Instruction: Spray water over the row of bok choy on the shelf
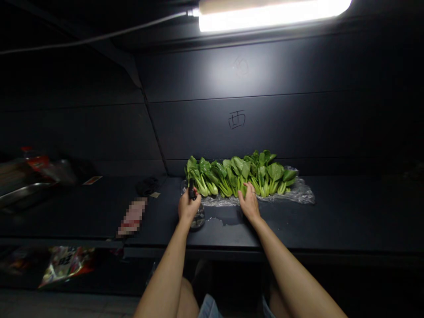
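Both forearms [165,274] extend toward 12 o'clock from the bottom of the view. A small clear glass jar [198,218] stands just beside the left wrist, at its 4 o'clock. A wet patch [220,219] marks the dark tabletop [347,223] between the hands. The left hand [188,206] is closed, gripping a black object [191,189] held upright; its type cannot be determined. The right hand [250,204] lies palm down with fingers slightly spread, fingertips touching a stem of the bok choy [240,176]. The bok choy plants lie side by side on clear plastic wrap [300,193], forming a row whose long axis runs from 9 to 3 o'clock. Their pale green stems point toward 6 o'clock and their glossy, dark green leaves toward 12 o'clock. Beyond them, a dark wall panel [236,119] bears a handwritten character, below a lit tube lamp [274,13].
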The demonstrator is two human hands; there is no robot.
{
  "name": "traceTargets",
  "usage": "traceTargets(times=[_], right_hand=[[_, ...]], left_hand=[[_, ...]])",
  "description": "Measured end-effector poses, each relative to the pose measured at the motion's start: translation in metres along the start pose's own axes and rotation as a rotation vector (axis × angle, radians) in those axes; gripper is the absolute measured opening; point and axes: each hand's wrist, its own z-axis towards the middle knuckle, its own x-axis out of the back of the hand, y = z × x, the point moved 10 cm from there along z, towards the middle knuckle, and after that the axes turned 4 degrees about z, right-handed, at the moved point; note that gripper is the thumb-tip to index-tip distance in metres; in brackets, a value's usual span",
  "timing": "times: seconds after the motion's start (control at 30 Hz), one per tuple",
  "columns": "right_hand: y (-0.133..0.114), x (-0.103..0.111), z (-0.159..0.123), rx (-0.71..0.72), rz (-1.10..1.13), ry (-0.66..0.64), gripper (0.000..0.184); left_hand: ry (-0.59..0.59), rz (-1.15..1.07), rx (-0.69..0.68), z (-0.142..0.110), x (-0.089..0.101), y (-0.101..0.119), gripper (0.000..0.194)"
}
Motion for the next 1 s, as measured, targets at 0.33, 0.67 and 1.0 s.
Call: traceTargets(times=[0.33, 0.67, 1.0], right_hand=[[0.0, 0.003, 0.0, 0.011, -0.029, -0.011, 0.043], [0.003, 0.006, 0.0, 0.016, -0.028, -0.015, 0.044], [0.007, 0.011, 0.0, 0.004, -0.022, -0.013, 0.046]], left_hand=[[-0.068, -0.175, -0.064, -0.003, -0.017, 0.005, 0.024], [-0.165, -0.223, -0.107, -0.011, -0.031, 0.021, 0.027], [-0.293, -0.222, -0.12, -0.017, -0.042, 0.033, 0.023]])
